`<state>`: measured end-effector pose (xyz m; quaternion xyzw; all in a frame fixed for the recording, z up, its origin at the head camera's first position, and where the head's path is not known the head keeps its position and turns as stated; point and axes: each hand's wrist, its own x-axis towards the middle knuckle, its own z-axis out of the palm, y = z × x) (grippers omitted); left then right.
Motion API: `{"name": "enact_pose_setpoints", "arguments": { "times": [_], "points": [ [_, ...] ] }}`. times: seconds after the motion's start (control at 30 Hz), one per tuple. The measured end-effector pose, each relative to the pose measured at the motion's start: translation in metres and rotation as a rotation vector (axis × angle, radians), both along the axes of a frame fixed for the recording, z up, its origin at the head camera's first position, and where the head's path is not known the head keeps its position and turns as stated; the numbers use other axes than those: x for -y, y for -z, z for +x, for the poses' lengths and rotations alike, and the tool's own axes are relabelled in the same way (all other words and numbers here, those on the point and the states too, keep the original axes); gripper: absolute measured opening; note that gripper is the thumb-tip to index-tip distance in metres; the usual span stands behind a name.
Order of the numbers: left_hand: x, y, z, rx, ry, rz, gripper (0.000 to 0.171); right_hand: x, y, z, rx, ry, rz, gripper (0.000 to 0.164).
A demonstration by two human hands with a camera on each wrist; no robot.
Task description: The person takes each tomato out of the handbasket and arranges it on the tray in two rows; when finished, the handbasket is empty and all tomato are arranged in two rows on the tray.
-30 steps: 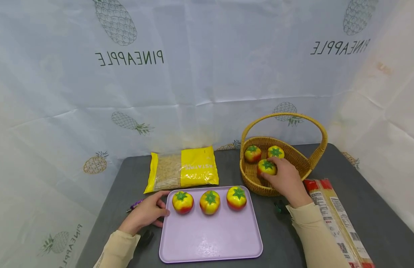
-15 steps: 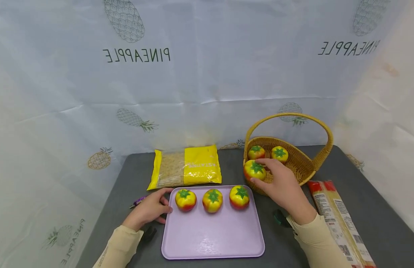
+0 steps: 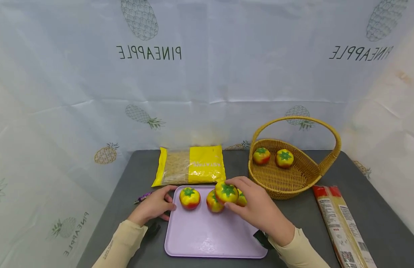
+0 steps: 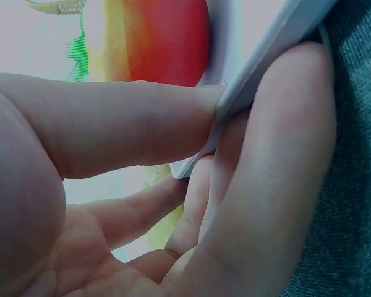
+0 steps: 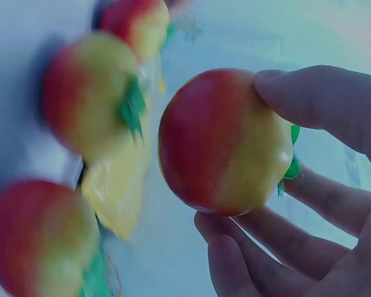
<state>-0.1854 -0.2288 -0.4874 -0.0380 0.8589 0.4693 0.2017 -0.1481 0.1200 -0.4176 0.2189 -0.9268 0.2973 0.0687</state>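
My right hand (image 3: 258, 206) holds a yellow-and-red toy tomato (image 3: 226, 191) with a green star-shaped top, between thumb and fingers. It hangs above the lilac tray (image 3: 210, 240), and in the right wrist view the held tomato (image 5: 226, 142) is apart from the others. On the tray's far side sit a left tomato (image 3: 189, 198), a middle tomato (image 3: 213, 204) and a right tomato (image 3: 242, 200), the last two partly hidden. My left hand (image 3: 154, 205) grips the tray's left edge; in the left wrist view its thumb (image 4: 167, 120) lies on the rim with fingers below.
A wicker basket (image 3: 282, 182) with a tall handle stands at the back right, with two tomatoes (image 3: 284, 158) inside. A yellow pasta bag (image 3: 207, 165) lies behind the tray. Right of it lies a long noodle packet (image 3: 344, 227). A small purple-wrapped item (image 3: 143, 197) is beside my left hand.
My right hand has lifted a tomato out of the basket and carried it left over the tray. The left hand stays at the tray's edge. The head view has shifted slightly.
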Motion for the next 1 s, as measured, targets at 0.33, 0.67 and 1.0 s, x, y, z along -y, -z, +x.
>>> {"name": "enact_pose_setpoints", "arguments": {
  "times": [0.33,0.67,1.0],
  "points": [
    [-0.003,-0.006,-0.002,0.005,-0.002,-0.034,0.069,0.039,0.017,0.009,0.051,-0.167,0.033,0.057],
    [-0.003,-0.008,-0.001,0.000,0.006,-0.036,0.068,0.065,0.030,0.016,0.136,-0.273,0.060,0.056],
    [-0.002,-0.009,0.001,0.004,0.007,-0.022,0.067,0.077,0.043,0.018,0.081,-0.362,0.053,0.056]
  ]
}}
